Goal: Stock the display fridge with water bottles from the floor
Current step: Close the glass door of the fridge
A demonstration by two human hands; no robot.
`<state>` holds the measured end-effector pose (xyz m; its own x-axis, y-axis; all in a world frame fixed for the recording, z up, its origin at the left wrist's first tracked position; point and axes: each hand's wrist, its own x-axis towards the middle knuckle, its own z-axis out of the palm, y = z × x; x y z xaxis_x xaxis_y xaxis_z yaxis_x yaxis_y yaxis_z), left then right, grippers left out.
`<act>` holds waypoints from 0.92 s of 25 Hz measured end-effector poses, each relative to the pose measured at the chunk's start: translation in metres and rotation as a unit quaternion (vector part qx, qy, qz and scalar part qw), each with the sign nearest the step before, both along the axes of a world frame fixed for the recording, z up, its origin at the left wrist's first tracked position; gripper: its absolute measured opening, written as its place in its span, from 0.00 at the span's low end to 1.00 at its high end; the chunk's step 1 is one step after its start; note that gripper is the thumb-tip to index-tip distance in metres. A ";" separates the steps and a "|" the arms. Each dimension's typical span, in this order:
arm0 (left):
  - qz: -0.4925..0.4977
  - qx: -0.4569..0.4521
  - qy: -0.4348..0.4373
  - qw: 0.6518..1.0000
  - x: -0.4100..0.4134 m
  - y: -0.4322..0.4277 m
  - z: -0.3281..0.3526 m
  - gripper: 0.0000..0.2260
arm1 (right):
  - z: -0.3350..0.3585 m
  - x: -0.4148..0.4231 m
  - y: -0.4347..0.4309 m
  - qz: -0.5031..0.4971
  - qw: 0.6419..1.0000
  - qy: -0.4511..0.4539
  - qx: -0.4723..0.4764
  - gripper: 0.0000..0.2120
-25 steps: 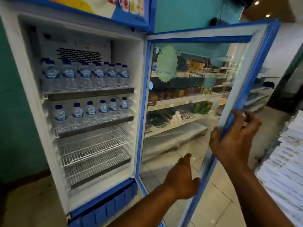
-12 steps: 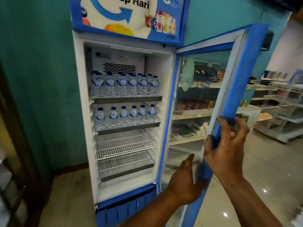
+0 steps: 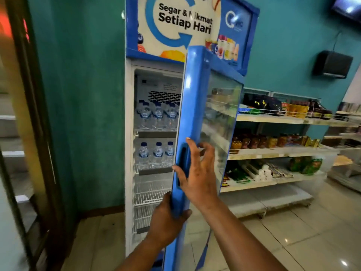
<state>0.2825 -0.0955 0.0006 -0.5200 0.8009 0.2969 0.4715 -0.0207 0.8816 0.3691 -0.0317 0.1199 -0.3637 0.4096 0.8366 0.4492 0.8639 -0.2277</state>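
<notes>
Nearest the camera, the left hand (image 3: 168,218) grips the free edge of the blue door (image 3: 192,106) low down: its thumb lies across the outer face and its fingers wrap out of sight behind the edge. Just above it, the right hand (image 3: 197,173) rests its palm on the door's frame beside the dark handle recess (image 3: 182,163), with the thumb reaching to the edge and the fingers spread and loosely bent, pinching nothing.

The door stands ajar on the display fridge (image 3: 129,133), leaving a gap to the left of both hands. Through it the water bottles (image 3: 156,155) show, blue-capped and upright in two rows on the upper two shelves. The lower row is about level with the right hand's fingers, and the upper row is above both hands (neither hand touches a bottle). White wire shelves (image 3: 150,192) lie below the bottles, level with the left hand.

A sign (image 3: 175,26) reading "Setiap Hari" tops the fridge. To the right, beyond the door, store shelves (image 3: 283,151) carry packaged goods against a teal wall (image 3: 88,114), above a pale tiled floor (image 3: 293,231).
</notes>
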 end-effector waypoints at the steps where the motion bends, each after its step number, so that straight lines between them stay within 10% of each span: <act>1: 0.009 -0.006 -0.003 1.000 -0.023 0.004 -0.001 0.25 | -0.001 -0.022 0.002 0.006 1.000 -0.008 -0.005 0.36; 14: -0.039 -0.020 0.009 0.999 -0.267 0.084 -0.015 0.21 | -0.011 -0.267 0.067 -0.040 0.998 -0.040 -0.020 0.43; 23: 0.030 -0.025 -0.011 0.999 -0.345 0.129 -0.024 0.55 | -0.002 -0.320 0.115 -0.141 0.974 -0.138 0.115 0.39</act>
